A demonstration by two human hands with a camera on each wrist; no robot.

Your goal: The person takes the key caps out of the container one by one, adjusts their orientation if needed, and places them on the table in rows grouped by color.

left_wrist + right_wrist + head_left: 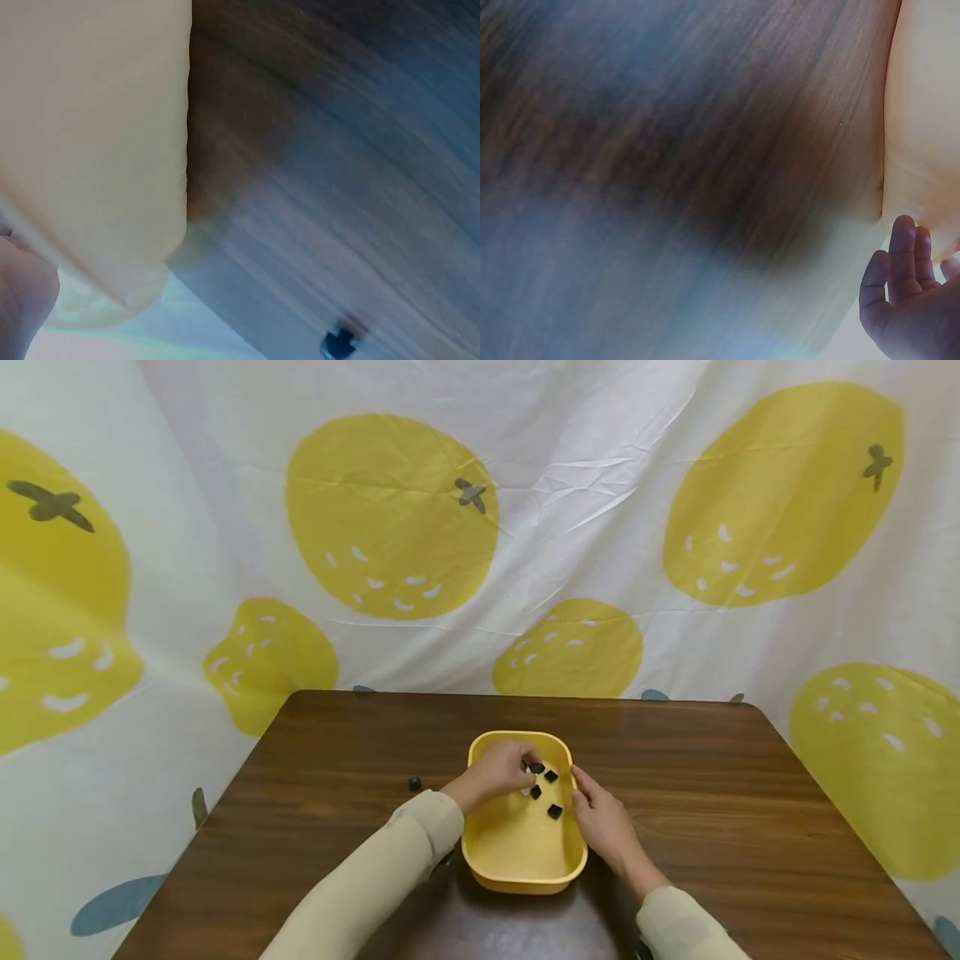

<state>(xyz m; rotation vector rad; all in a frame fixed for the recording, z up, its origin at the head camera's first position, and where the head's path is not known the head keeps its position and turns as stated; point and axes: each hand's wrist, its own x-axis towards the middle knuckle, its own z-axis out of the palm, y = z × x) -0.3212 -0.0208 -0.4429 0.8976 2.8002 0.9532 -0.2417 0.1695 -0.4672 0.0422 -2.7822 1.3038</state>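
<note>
A yellow plastic bin [517, 860] stands on the table, with several small black cubes [554, 811] inside it. My left hand [498, 772] reaches over the bin's left rim and pinches a black cube [536, 768] between thumb and fingers. Something whitish beside the thumb is too small to make out. My right hand [607, 827] rests along the bin's right side, touching the wall near the rim. In the right wrist view, its fingers [904, 255] extend loosely beside the bin's wall [922, 112]. The left wrist view shows the bin's outer wall [97, 135] and part of the left hand [26, 296].
A lone black cube [415, 783] lies on the dark wooden table [360, 735], left of the bin. Dark bits show partly under the left forearm and by the right sleeve. A white curtain [570, 510] printed with lemons hangs behind and beside the table.
</note>
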